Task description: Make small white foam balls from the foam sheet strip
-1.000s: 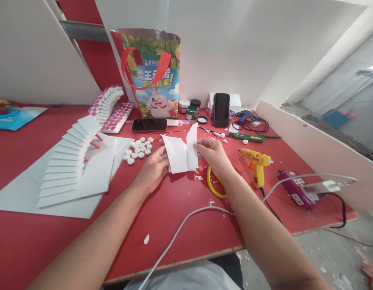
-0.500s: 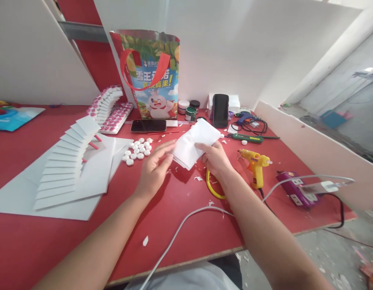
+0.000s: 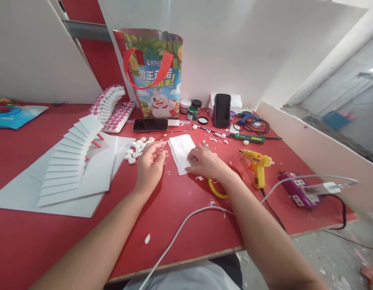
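Note:
A folded white tissue [image 3: 180,151] lies flat on the red table [image 3: 186,217]. Over its right edge is my right hand [image 3: 202,161], fingers bent and slightly apart, with nothing visibly gripped. To the left of the tissue, my left hand [image 3: 151,165] is raised with thumb and fingers apart and nothing between them. Several small white discs [image 3: 141,146] are clustered just behind my left hand. A yellow ring [image 3: 217,190] lies partly under my right wrist.
At the left stands a curved stair of white panels [image 3: 65,161] on white boards. A printed bag [image 3: 157,76] stands at the back. On the right are a yellow glue gun [image 3: 258,167], a purple box [image 3: 297,191] and a green tool [image 3: 248,138]. A white cable [image 3: 186,221] crosses the front.
The tissue, held up in my right hand before, now lies on the table. My right hand has lowered and loosened, and my left hand has drawn away from the tissue.

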